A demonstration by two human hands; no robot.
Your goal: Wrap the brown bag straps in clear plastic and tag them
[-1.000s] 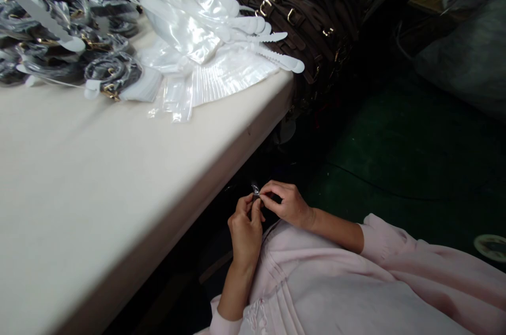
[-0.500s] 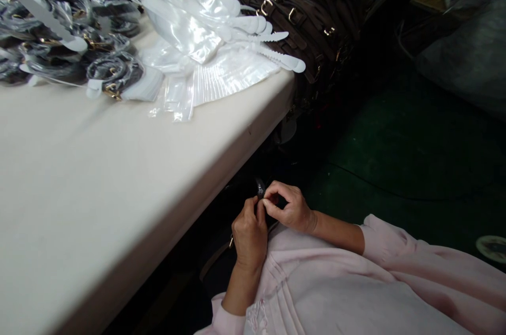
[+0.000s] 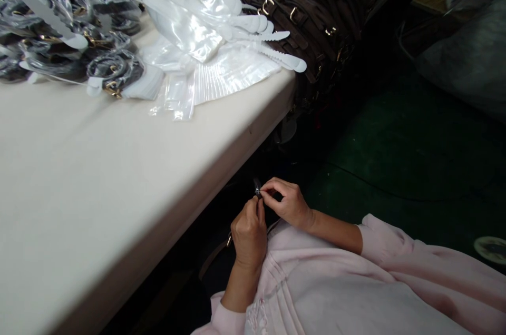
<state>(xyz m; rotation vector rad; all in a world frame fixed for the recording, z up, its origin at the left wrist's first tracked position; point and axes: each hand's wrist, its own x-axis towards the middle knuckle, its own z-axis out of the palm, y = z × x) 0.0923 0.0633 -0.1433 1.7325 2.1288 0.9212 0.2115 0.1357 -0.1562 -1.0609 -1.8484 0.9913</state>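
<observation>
Below the table's edge, close to the lap, my left hand is closed with thumb and fingertips round a dark strap, of which a short glossy end shows above the grip. My right hand pinches at that same end, thumb and forefinger meeting on it. The shine there looks like clear plastic film, but it is too small to be sure. Beside my left wrist, a brown strap length with a gold-coloured metal fitting hangs in shadow; whether it joins the held piece is hidden.
On the white table lie a fan of clear plastic bags, white notched plastic strips and coiled straps in film. Brown buckled straps are heaped over the far corner. A large pale sack stands on the green floor.
The right hand's fingertips have shifted slightly left and up along the strap end. My left hand keeps its grip in nearly the same place.
</observation>
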